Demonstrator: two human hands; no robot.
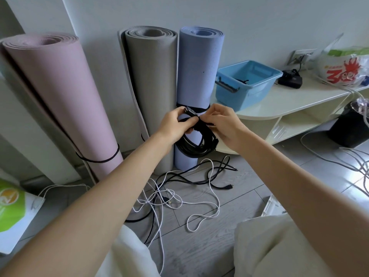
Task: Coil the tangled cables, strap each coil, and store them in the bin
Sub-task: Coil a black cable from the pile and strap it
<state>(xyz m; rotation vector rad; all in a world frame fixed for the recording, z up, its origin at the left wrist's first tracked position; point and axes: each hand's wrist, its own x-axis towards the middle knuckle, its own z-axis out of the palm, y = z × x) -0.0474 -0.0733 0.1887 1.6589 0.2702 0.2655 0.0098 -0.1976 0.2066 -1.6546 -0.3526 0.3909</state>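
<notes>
At the frame's centre the left hand (pixel 175 124) gripped the black coil (pixel 196 142), while the right hand (pixel 223 124) pinched a strap (pixel 201 127) across it. A loose pinch could have let the loops spring apart, far short of the blue bin (pixel 247 84) on the desk (pixel 289 100) at upper right; tangled cables (pixel 179 194) lay on the floor below.

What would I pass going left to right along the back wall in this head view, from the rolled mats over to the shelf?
Pink mat → grey mat → blue mat → blue bin on the cream shelf → black adapter → printed plastic bag.
</notes>
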